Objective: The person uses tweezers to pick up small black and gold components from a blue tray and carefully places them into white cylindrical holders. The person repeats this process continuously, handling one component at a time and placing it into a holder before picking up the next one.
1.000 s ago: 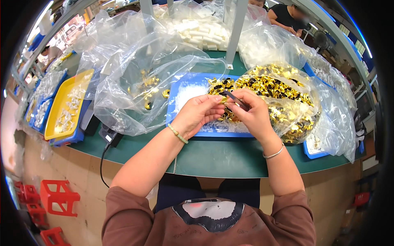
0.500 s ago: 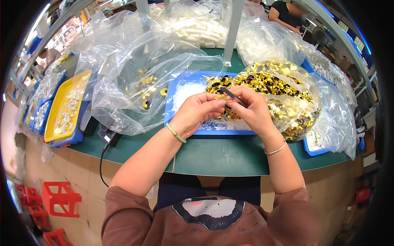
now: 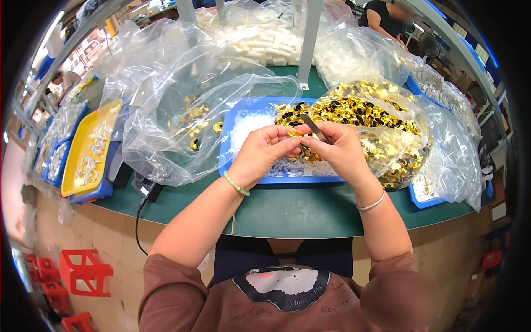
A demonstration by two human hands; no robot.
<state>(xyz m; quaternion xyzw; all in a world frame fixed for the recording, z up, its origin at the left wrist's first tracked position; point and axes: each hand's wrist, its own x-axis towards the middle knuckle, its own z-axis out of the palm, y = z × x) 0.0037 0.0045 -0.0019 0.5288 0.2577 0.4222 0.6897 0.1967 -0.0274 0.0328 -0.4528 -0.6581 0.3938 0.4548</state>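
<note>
Above the blue tray [image 3: 225, 150], my two hands meet at the fingertips. My left hand [image 3: 264, 148] pinches a small shiny gold piece [image 3: 295, 133] between thumb and fingers. A slim, flat, dark metal tool that looks like tweezers [image 3: 314, 128] is gripped in my right hand [image 3: 340, 148], with one end sticking up past the fingers. The right fingertips touch or nearly touch the gold piece; the exact contact is too small to make out. Around the hands, the tray holds small white translucent bits [image 3: 249, 124] and gold pieces [image 3: 291, 115].
A clear bag of gold pieces [image 3: 381, 122] overlaps the tray's right side. Another clear bag [image 3: 160, 127] spreads to its left. Beyond stand bags of white cylinders [image 3: 260, 47] and a grey post [image 3: 310, 44]. A yellow tray [image 3: 71, 166] sits far left, red stools [image 3: 86, 271] below.
The metal tool in my right hand has turned, showing its broad face. My left fingers have shifted slightly around the gold piece. The whole view has moved a little.
</note>
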